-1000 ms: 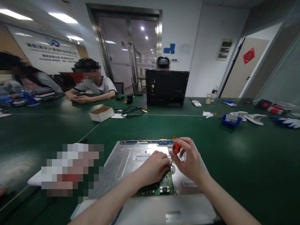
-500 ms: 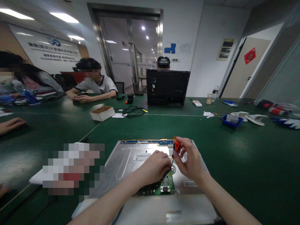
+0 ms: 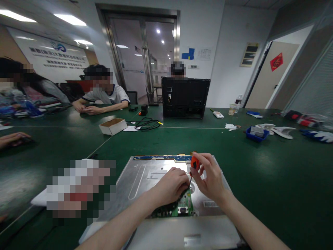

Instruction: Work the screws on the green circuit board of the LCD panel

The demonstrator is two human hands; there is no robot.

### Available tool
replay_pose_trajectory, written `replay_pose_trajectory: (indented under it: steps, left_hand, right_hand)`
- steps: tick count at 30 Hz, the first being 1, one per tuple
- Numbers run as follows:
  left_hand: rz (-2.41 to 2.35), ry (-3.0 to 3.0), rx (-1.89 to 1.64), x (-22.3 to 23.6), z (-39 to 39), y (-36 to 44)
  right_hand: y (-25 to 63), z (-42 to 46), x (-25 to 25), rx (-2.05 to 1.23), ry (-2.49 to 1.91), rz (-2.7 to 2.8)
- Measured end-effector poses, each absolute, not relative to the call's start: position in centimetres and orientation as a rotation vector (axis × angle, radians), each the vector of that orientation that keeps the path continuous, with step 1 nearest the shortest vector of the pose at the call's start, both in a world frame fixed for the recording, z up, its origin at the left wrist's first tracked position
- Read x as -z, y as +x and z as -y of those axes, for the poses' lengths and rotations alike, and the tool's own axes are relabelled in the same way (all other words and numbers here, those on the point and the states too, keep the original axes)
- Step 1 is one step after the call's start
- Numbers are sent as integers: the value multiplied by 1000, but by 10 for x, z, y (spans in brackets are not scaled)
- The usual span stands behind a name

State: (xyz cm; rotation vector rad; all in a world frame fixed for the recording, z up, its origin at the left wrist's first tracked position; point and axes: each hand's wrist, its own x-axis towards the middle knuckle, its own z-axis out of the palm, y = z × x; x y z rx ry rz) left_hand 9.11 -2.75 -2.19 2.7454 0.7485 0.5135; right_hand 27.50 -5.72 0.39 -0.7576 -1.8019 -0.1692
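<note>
A metal-backed display panel (image 3: 125, 189) lies flat on the green table before me. My right hand (image 3: 213, 178) grips the orange-and-black handle of a screwdriver (image 3: 194, 163), whose thin shaft slants down to the top edge of a green circuit board (image 3: 185, 200). Close to the shaft's lower end, my left hand (image 3: 169, 184) rests over the board with its fingers bent together. What those fingers hold, if anything, is hidden, and the screwdriver's tip is covered too. Along the panel's far edge runs a narrow blue circuit strip (image 3: 156, 158).
Beyond the panel are an open white box (image 3: 113, 127), a coiled black cable (image 3: 147, 124) and a standing black monitor back (image 3: 186, 99). A blue tray (image 3: 257, 134) sits at right. A blurred-out item lies at left. Other people sit around the table (image 3: 145, 144).
The screwdriver's handle has turned and tilted slightly to the left in my right hand. My left hand stays in the same place over the board.
</note>
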Motion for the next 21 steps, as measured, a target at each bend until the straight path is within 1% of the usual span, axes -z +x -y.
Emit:
replay_pose_trajectory:
  steps: [6,21]
  left_hand:
    - [-730,2754,-495,21,27,91]
    - [-746,2752,-530,25,26,90]
  right_hand:
    - [275,58,-4,112,-737,1796]
    - [276,55,-1,198,-746,1798]
